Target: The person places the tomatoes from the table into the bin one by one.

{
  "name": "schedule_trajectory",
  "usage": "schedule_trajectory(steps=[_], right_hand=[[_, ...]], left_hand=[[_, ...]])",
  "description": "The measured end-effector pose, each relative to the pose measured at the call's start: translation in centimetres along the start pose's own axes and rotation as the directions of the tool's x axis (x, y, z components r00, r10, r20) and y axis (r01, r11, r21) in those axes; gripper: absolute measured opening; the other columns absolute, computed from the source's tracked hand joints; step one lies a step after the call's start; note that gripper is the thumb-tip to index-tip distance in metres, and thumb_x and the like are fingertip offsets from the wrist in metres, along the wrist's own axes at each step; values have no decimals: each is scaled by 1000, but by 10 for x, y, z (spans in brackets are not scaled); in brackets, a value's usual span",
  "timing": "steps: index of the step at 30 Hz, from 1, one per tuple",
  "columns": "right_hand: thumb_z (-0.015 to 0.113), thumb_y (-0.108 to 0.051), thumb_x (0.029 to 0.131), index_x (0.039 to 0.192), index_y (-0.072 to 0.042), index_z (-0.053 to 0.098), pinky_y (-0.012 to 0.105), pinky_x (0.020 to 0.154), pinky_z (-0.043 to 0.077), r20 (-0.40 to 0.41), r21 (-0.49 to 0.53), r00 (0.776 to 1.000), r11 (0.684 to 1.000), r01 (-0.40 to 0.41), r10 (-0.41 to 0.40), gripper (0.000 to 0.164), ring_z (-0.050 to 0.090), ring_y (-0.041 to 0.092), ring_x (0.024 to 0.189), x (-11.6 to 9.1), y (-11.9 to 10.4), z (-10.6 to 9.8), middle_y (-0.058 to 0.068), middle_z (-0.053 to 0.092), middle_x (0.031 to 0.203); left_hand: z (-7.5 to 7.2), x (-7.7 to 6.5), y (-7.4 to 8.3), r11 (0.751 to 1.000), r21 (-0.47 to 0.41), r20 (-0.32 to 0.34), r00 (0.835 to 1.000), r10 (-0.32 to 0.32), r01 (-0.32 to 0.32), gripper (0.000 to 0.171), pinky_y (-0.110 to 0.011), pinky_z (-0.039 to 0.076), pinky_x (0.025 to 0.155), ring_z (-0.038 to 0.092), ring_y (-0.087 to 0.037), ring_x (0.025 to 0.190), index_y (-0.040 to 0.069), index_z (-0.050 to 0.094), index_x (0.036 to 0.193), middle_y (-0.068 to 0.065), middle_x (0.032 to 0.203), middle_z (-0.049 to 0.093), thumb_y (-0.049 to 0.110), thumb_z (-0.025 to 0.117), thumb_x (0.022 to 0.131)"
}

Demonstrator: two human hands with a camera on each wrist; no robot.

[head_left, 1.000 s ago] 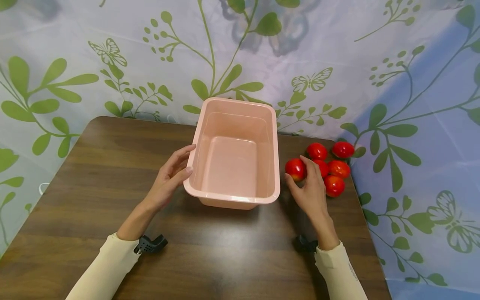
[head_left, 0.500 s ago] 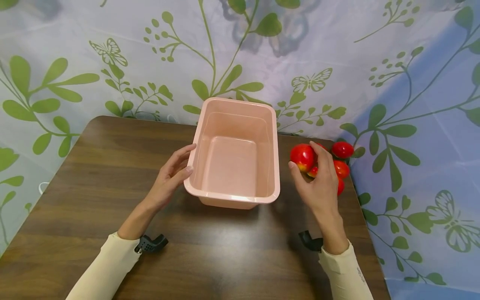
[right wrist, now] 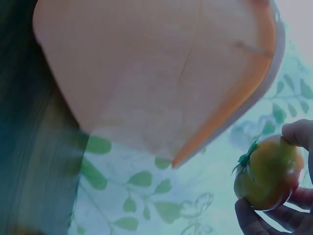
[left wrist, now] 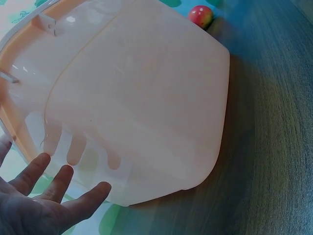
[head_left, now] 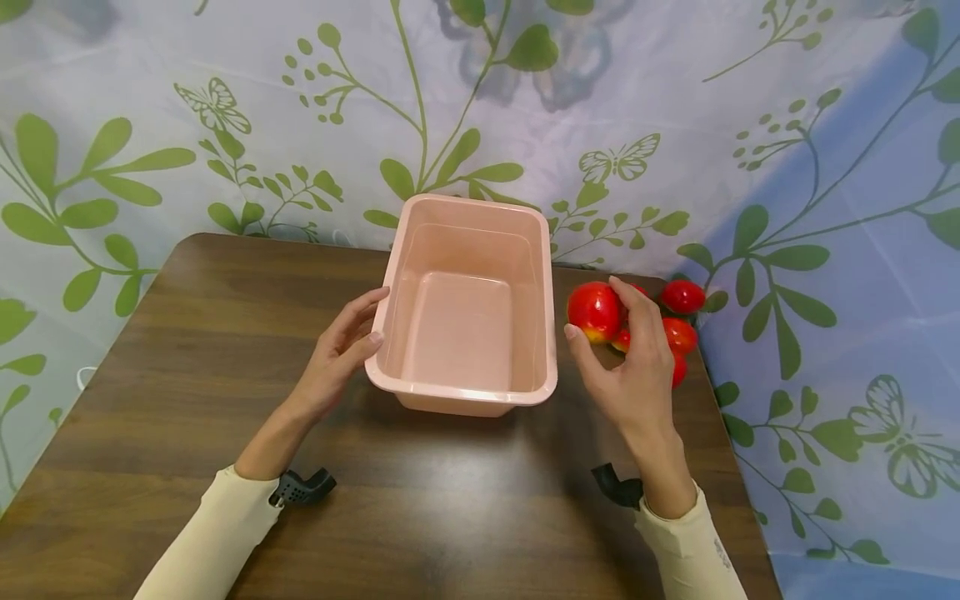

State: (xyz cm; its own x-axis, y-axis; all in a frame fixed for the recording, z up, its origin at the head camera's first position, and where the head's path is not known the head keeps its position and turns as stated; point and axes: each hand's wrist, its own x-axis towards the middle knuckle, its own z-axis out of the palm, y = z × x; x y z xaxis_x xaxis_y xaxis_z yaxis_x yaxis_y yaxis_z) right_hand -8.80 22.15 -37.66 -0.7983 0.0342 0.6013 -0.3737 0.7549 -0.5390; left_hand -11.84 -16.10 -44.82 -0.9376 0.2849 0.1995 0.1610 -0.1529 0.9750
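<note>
Right hand (head_left: 626, 367) pinches one glossy red round tomato (head_left: 594, 308) with yellowish patches and a green leafy calyx (right wrist: 246, 157), thumb on one side, fingers on the other. Tomato looks lifted off the brown wood-grain table (head_left: 187, 350), judging by how large it shows in the head view

Key relation: tomato sits on the left side of the right hand, just beside the right rim of the pale pink rectangular plastic bin (head_left: 472, 248) with rounded corners. Narrow gap between them, tomato outside the opening, not over it. In the head view it lines up with about the middle of that rim; tomato above or below rim height, cannot tell. So bin lies directly left of the grip. Its long axis seems to run away from the person, a long side facing the tomato. Calyx points toward the bin in the right wrist view

Right hand is the one at the tomato; left hand (head_left: 337, 342) is across the bin, touching the left rim, fingers spread and fairly straight, not wrapped round it

Farther right: cluster of glossy red round fruits (head_left: 682, 297) by the table's far right corner, partly behind the right hand, exact count unclear. Behind it all, pale cloth backdrop with green leaf and butterfly print (head_left: 262, 50)
</note>
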Motion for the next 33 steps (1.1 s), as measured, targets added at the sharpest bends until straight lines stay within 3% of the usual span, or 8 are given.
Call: schedule_trajectory(steps=[4, 10, 15, 23, 29, 33], right_hand=[[85, -32, 87, 154, -13, 55, 43, 109, 59, 27, 9, 999, 999, 47, -47, 75, 64, 25, 134, -4, -15, 2, 6, 64, 150], [86, -33, 84, 151, -13, 59, 52, 105, 61, 49, 44, 991, 992, 121, -124, 75, 65, 24, 134, -13, -36, 11, 5, 65, 150], [89, -34, 83, 149, -13, 60, 51, 104, 62, 97, 72, 981, 984, 164, -170, 75, 64, 25, 133, -21, -45, 21, 7, 65, 149], [91, -35, 81, 149, -15, 60, 52, 104, 62, 157, 70, 974, 986, 153, -163, 77, 64, 26, 131, -29, -48, 30, 7, 64, 149], [86, -36, 86, 150, -14, 60, 51, 110, 58, 157, 45, 972, 984, 170, -175, 72, 64, 27, 133, -31, -46, 31, 10, 65, 150], [86, -32, 87, 148, -12, 62, 49, 110, 57, 133, 56, 975, 983, 174, -180, 69, 65, 29, 131, -31, -44, 31, 10, 67, 148]], left_hand=[[1, 0, -1, 1000, -30, 9, 1000, -3, 3, 58, -32, 61, 103, 54, -33, 146, 14, 39, 166, -29, 163, 40, 4, 50, 110], [1, -1, -1, 997, -75, 21, 1000, -1, 2, 59, -30, 62, 101, 56, -22, 143, 14, 36, 167, -30, 164, 36, 3, 48, 110], [2, -1, -1, 996, -89, 20, 1000, 9, -7, 59, -30, 62, 101, 56, -24, 143, 12, 36, 167, -29, 163, 37, 2, 48, 110], [3, -1, -2, 996, -91, 20, 1000, 4, -3, 60, -30, 61, 102, 58, -17, 140, 12, 36, 167, -6, 157, 50, 2, 48, 110], [1, 0, -3, 996, -94, 22, 1000, 7, -4, 60, -31, 61, 102, 58, -18, 140, 12, 36, 167, -24, 161, 42, 2, 48, 109], [0, 0, -3, 996, -87, 22, 1000, 1, 1, 60, -31, 62, 101, 59, -18, 138, 12, 37, 167, -28, 160, 40, 2, 49, 109]])
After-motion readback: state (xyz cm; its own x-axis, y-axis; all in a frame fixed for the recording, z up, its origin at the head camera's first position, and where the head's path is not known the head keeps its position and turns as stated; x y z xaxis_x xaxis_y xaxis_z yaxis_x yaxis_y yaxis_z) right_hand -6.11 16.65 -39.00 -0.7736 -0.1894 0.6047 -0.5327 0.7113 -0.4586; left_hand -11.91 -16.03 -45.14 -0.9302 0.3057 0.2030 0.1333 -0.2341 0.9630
